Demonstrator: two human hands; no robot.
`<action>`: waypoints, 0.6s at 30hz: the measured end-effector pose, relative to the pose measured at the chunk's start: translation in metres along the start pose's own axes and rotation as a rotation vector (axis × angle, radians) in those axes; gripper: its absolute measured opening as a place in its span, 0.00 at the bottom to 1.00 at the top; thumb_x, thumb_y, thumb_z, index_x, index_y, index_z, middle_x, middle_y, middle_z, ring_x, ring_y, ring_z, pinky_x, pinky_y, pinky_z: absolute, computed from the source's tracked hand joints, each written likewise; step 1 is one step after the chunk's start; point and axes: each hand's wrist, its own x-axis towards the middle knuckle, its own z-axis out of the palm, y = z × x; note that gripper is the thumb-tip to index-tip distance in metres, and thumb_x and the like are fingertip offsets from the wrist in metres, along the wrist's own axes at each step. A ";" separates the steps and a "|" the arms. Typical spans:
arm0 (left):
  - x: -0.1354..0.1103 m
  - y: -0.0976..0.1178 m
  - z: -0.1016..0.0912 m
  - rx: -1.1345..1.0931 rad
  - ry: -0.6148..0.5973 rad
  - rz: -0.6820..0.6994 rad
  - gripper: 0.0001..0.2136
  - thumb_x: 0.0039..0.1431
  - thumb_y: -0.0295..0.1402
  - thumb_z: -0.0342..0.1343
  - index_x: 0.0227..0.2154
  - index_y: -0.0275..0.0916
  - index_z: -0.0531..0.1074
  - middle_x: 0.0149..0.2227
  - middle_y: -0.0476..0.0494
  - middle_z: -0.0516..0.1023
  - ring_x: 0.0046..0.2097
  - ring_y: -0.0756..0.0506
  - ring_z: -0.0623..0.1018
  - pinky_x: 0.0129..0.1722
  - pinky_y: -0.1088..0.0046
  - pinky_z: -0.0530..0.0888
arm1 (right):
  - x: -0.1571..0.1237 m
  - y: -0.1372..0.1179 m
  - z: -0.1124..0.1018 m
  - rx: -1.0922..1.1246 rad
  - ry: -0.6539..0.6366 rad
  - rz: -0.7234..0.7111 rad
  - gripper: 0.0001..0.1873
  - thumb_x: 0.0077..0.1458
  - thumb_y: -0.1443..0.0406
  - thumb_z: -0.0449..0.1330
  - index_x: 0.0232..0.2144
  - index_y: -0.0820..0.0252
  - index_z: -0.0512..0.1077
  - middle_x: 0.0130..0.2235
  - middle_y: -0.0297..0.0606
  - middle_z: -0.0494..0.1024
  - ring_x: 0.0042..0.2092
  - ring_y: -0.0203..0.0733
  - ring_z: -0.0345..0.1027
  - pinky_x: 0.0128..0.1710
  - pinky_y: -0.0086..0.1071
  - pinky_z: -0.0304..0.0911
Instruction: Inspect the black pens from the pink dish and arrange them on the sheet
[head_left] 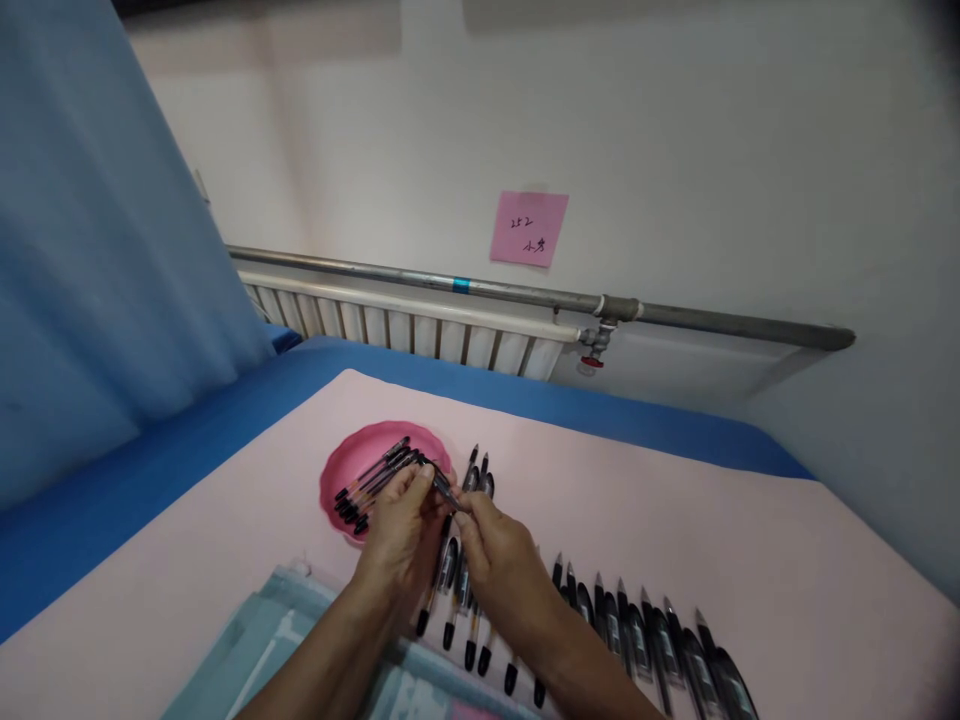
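My left hand (400,520) and my right hand (501,552) meet in front of me, both closed on one black pen (443,486). Fingers cover parts of that pen, so whether its cap is on cannot be seen. Just behind my left hand is a pink scalloped dish (328,490), in which several black-ended pens (375,478) lie slanted side by side. Under and beside my right hand, uncapped pens (471,640) and loose black caps (449,563) lie on the pink mat (637,500). My right forearm partly hides them.
A longer row of pens and dark caps (660,640) runs along the mat to the right. Light-blue packaging (277,620) lies at the near left. Beyond the blue surface (637,410) stand a white radiator (401,330) and a metal pipe (525,293). A blue curtain (105,250) hangs left.
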 end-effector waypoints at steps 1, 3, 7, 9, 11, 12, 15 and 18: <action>0.000 -0.001 0.000 0.012 0.003 0.006 0.07 0.46 0.32 0.61 0.24 0.36 0.68 0.22 0.52 0.73 0.26 0.54 0.73 0.30 0.80 0.69 | 0.000 0.000 0.000 0.004 0.000 0.008 0.10 0.59 0.65 0.45 0.40 0.56 0.64 0.38 0.38 0.75 0.38 0.40 0.69 0.35 0.28 0.59; -0.002 -0.004 0.000 0.050 0.003 0.015 0.07 0.47 0.33 0.59 0.24 0.36 0.68 0.22 0.52 0.73 0.26 0.54 0.73 0.29 0.79 0.69 | 0.000 0.000 0.001 0.025 0.008 0.014 0.11 0.59 0.65 0.46 0.41 0.57 0.65 0.38 0.38 0.75 0.39 0.40 0.69 0.37 0.28 0.59; -0.007 -0.014 0.000 0.170 -0.033 0.011 0.06 0.50 0.35 0.57 0.27 0.38 0.68 0.25 0.53 0.72 0.27 0.54 0.71 0.29 0.79 0.68 | 0.004 0.000 0.001 0.119 0.053 0.005 0.12 0.58 0.66 0.46 0.42 0.57 0.65 0.41 0.38 0.74 0.41 0.38 0.68 0.40 0.28 0.60; -0.007 -0.011 0.000 0.246 -0.051 0.008 0.07 0.48 0.35 0.58 0.29 0.37 0.69 0.26 0.52 0.73 0.28 0.53 0.72 0.30 0.78 0.68 | 0.007 -0.001 0.000 0.142 0.064 -0.001 0.11 0.58 0.65 0.46 0.41 0.57 0.66 0.39 0.37 0.74 0.40 0.37 0.68 0.40 0.28 0.60; -0.003 0.003 -0.003 0.323 -0.042 0.058 0.10 0.46 0.37 0.59 0.29 0.36 0.70 0.27 0.49 0.73 0.29 0.51 0.73 0.31 0.76 0.69 | 0.010 -0.001 -0.003 0.123 0.066 -0.020 0.10 0.58 0.64 0.47 0.38 0.57 0.67 0.35 0.36 0.73 0.38 0.37 0.67 0.38 0.28 0.60; 0.000 0.013 -0.006 0.383 -0.018 0.111 0.11 0.46 0.38 0.59 0.29 0.36 0.70 0.26 0.48 0.74 0.29 0.50 0.73 0.32 0.75 0.69 | 0.011 0.000 -0.005 0.101 0.073 -0.028 0.10 0.57 0.63 0.48 0.36 0.57 0.68 0.34 0.35 0.73 0.37 0.37 0.66 0.37 0.28 0.59; 0.012 0.046 -0.018 0.719 0.174 0.342 0.14 0.48 0.43 0.55 0.33 0.38 0.72 0.24 0.50 0.72 0.27 0.50 0.71 0.29 0.75 0.67 | 0.017 0.009 -0.014 0.041 0.136 -0.002 0.09 0.56 0.62 0.49 0.33 0.59 0.68 0.31 0.35 0.71 0.33 0.37 0.64 0.34 0.28 0.58; 0.025 0.066 -0.032 1.258 0.278 0.484 0.14 0.52 0.41 0.51 0.38 0.41 0.73 0.33 0.46 0.76 0.35 0.46 0.74 0.36 0.73 0.67 | 0.022 0.029 -0.023 0.016 0.218 0.049 0.09 0.54 0.62 0.50 0.31 0.59 0.68 0.31 0.35 0.71 0.33 0.37 0.64 0.34 0.29 0.58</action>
